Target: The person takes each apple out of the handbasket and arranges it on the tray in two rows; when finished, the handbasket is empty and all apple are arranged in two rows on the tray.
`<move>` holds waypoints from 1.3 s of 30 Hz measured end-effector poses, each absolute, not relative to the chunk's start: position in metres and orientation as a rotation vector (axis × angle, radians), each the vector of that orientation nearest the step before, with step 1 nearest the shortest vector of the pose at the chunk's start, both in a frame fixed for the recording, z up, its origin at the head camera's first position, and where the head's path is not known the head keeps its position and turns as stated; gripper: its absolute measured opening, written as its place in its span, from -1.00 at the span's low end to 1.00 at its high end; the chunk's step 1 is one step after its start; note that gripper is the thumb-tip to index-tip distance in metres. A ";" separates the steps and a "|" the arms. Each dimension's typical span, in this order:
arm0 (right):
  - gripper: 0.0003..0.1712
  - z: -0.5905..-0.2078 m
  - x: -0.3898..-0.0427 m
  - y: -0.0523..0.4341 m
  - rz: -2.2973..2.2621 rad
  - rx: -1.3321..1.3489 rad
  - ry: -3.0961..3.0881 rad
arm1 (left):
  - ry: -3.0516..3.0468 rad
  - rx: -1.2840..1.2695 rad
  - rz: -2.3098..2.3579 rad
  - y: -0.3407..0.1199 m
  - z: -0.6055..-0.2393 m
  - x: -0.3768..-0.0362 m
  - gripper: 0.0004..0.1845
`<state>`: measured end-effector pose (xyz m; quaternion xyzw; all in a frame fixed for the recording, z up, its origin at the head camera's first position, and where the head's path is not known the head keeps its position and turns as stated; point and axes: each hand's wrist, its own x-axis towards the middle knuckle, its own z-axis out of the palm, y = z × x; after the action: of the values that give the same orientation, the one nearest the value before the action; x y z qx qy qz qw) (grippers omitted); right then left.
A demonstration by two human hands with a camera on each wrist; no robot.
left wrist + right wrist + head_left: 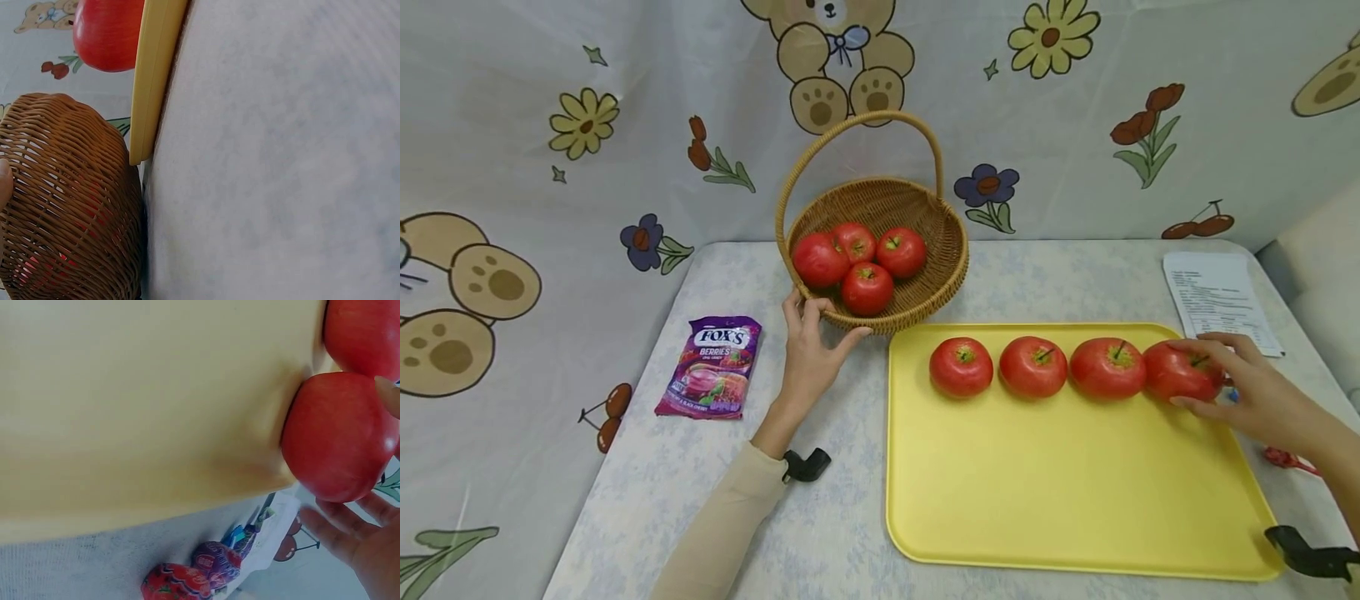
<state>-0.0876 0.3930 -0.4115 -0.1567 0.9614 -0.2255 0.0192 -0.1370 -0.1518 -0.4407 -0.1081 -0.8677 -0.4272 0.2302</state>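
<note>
A wicker basket (917,308) with a tall handle holds several red apples (867,288). My left hand (812,354) grips its front-left rim; in the left wrist view only a thumb tip shows against the weave (69,181). On the yellow tray (1060,492), several more apples (961,367) stand in a row along the far edge. My right hand (1247,387) holds the rightmost apple (1180,372), thumb on the near side and fingers over the far side. In the right wrist view, this apple (337,437) sits at the tray corner, touching its neighbour (365,337).
A purple candy bag (713,367) lies left of my left arm. Behind the tray's right corner is a printed paper (1217,300). Wrapped lollipops (215,562) lie beside the tray's right edge. A patterned cloth (700,83) hangs behind the table.
</note>
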 end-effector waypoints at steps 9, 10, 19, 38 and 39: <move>-0.26 -0.388 -0.093 0.365 -0.675 -0.517 3.085 | -2.383 -0.304 -1.170 -0.153 -0.440 -0.138 -0.41; -0.26 -0.384 -0.094 0.360 -0.668 -0.527 3.080 | -2.383 -0.304 -1.171 -0.153 -0.440 -0.138 -0.41; -0.14 -0.355 -0.113 0.311 -0.777 -0.818 3.039 | -2.396 -0.297 -1.163 -0.153 -0.439 -0.140 -0.42; -0.42 -0.327 -0.170 0.206 -0.666 -1.171 2.859 | -2.390 -0.306 -1.164 -0.153 -0.442 -0.139 -0.40; -0.43 -0.327 -0.175 0.202 -0.674 -1.200 2.854 | -2.388 -0.307 -1.165 -0.153 -0.442 -0.139 -0.40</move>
<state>-0.1748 0.2016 -0.3272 -0.3787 0.9006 -0.2127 -0.0135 -0.1389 -0.1531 -0.4417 -0.1116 -0.8686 -0.4237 0.2313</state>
